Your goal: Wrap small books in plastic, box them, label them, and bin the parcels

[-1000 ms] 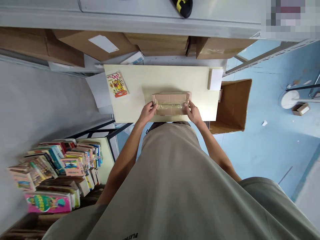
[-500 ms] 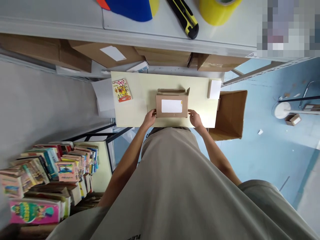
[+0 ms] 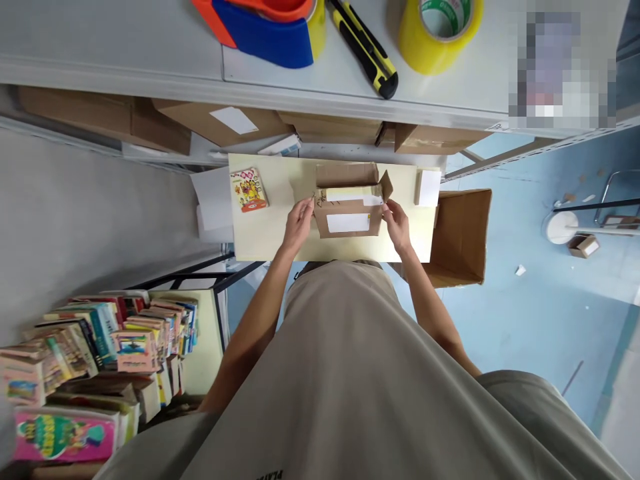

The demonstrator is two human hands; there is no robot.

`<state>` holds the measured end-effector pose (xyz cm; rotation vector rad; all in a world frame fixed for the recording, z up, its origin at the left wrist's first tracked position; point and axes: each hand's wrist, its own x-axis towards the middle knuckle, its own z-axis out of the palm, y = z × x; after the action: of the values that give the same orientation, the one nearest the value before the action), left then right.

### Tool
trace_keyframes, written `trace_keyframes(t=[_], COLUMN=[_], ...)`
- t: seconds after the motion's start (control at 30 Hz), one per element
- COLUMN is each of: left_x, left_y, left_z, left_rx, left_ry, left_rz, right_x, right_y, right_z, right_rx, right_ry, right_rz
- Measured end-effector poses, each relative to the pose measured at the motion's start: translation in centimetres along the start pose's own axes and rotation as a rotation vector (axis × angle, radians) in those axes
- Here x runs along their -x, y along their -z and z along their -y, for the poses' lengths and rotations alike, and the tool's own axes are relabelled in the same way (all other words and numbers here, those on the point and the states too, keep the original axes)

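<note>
A small brown cardboard box (image 3: pixel 350 208) with a white label on its near flap lies open on a pale yellow board (image 3: pixel 270 230). Something white shows inside it. My left hand (image 3: pixel 299 220) holds the box's left side flap, and my right hand (image 3: pixel 397 223) holds the right side flap. The far flap stands up behind the opening. A colourful small book (image 3: pixel 249 189) lies on the board to the left of the box, and a white block (image 3: pixel 429 187) sits at the board's right end.
A grey shelf above carries a blue and orange tape dispenser (image 3: pixel 265 27), a yellow and black utility knife (image 3: pixel 365 47) and a yellow tape roll (image 3: pixel 440 23). Cardboard boxes sit under it. An open carton (image 3: pixel 463 233) stands at right. Several stacked books (image 3: pixel 100 360) lie at lower left.
The box was turned over from its taped underside to its labelled side. Its flaps have been opened, and both hands moved up to the side flaps. The view tilted up, showing more of the shelf.
</note>
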<state>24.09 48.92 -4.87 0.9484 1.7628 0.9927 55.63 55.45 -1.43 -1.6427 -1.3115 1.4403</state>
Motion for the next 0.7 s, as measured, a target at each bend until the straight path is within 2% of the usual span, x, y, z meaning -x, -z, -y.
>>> trace_keyframes(t=[0.07, 0.17, 0.23, 0.3, 0.4, 0.5, 0.6, 0.7], left_x=[1.6, 3.4, 4.1, 4.6, 4.8, 4.8, 4.6, 3.7], left_y=[0.4, 0.5, 0.4, 0.3, 0.2, 0.0, -0.4, 0.0], left_z=[-0.3, -0.4, -0.2, 0.1, 0.5, 0.6, 0.8, 1.3], left_rx=[0.091, 0.120, 0.039, -0.050, -0.116, -0.165, -0.155, -0.043], left_ry=[0.061, 0.143, 0.118, 0.036, -0.076, -0.118, -0.100, -0.012], left_rz=[0.011, 0.018, 0.033, 0.059, 0.092, 0.088, 0.091, 0.096], right_x=[1.1, 2.2, 2.6, 2.8, 3.1, 3.2, 3.1, 3.0], right_y=[0.3, 0.3, 0.0, -0.3, -0.4, -0.1, 0.3, 0.7], right_z=[0.5, -0.1, -1.0, -1.7, -2.2, -2.3, -2.6, -2.6], right_rx=[-0.034, -0.077, -0.074, -0.062, -0.066, -0.025, 0.021, 0.074], right_ry=[0.004, -0.090, -0.159, -0.186, -0.175, -0.131, -0.142, -0.136], right_rz=[-0.002, -0.010, -0.035, -0.065, -0.072, -0.069, -0.121, -0.153])
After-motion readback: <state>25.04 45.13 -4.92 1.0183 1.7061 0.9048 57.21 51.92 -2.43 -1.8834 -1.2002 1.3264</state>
